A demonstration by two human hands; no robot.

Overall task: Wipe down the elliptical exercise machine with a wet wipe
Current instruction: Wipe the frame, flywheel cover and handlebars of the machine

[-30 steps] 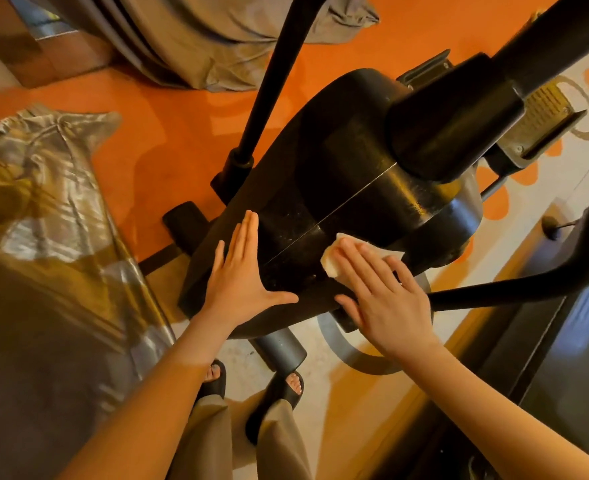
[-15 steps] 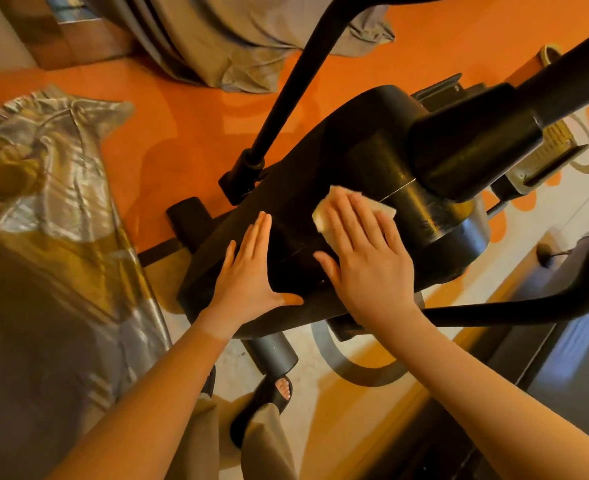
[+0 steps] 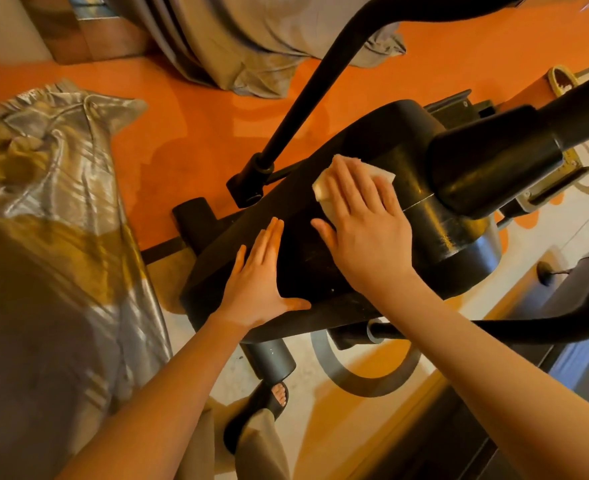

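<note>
Her right hand (image 3: 366,223), fingers flat on the wet wipe (image 3: 324,194), has slid farther up the flywheel housing (image 3: 383,140) past the flat, bracing left hand (image 3: 258,278), so fresh casing is getting cleaned.

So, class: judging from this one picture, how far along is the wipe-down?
Done: cannot tell; no cleaned patch stands out. In hand: the right hand presses the wet wipe flat on the black housing, with the left hand bracing. Left, probably: the handlebar post and pedal.

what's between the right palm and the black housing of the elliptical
In the head view, a white wet wipe lies flat between the right hand and the black housing; its edges show beyond the fingers.
</note>
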